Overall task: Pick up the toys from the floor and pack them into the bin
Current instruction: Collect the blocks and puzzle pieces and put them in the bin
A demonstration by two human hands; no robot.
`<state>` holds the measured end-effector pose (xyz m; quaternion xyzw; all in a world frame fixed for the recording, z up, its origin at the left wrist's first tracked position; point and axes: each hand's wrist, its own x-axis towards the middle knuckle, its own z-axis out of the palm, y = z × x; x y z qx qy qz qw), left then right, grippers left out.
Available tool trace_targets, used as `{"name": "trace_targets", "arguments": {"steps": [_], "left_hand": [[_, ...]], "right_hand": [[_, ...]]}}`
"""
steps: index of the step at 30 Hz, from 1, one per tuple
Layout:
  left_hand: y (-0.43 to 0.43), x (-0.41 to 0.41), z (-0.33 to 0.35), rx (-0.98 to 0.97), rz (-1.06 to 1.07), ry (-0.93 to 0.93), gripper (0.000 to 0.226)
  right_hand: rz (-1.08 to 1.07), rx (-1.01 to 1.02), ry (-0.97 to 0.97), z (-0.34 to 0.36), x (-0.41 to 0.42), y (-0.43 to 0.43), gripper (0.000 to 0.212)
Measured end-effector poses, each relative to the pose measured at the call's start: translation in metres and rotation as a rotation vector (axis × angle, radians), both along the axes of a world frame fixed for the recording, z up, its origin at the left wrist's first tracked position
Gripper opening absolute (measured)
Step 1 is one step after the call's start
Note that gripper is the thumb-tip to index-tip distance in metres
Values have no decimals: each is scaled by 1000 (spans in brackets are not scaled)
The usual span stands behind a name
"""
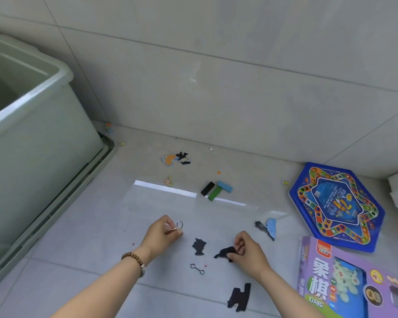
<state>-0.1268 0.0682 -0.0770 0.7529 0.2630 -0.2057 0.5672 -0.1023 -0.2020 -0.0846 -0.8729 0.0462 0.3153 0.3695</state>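
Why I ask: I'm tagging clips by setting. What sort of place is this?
Likely a tiled room corner at home: tiled floor and wall, a plastic bin, a game board, scattered puzzle pieces.

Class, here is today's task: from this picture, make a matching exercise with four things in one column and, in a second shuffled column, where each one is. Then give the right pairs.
Things
1. metal ring
2. black puzzle piece
3. green bin
4. purple box

Places
A. at the far left of the picture
B. pinched in the right hand
C. lying on the floor at the bottom right
D. pinched in the left hand

Pairs: 1-D, 2-B, 3-A, 4-C
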Motion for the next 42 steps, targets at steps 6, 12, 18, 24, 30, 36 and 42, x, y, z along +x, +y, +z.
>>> {"name": "trace_targets", "arguments": {"steps": [6,12,18,24,30,36,42], "left_hand": [[-14,0,21,-502,123,111,28],[-32,3,30,-847,376,289,34],[-28,-9,24,-750,489,217,34],[-3,-42,6,-615,475,202,15],[-3,-66,-3,-632,450,257,19],[-5,-71,-2,-731,517,268,21],[-8,-67,5,-793,492,301,30]], "right_hand": [[-289,252,102,20,9,6,9],[-233,518,213,60,10,61,12],[-279,364,122,41,-11,57,5],[-83,180,132,7,-50,50,17],[-7,-28,-48,-4,-62,61,23],[-17,-71,-51,-6,-65,65,19],[-302,421,151,16,-57,88,9]]}}
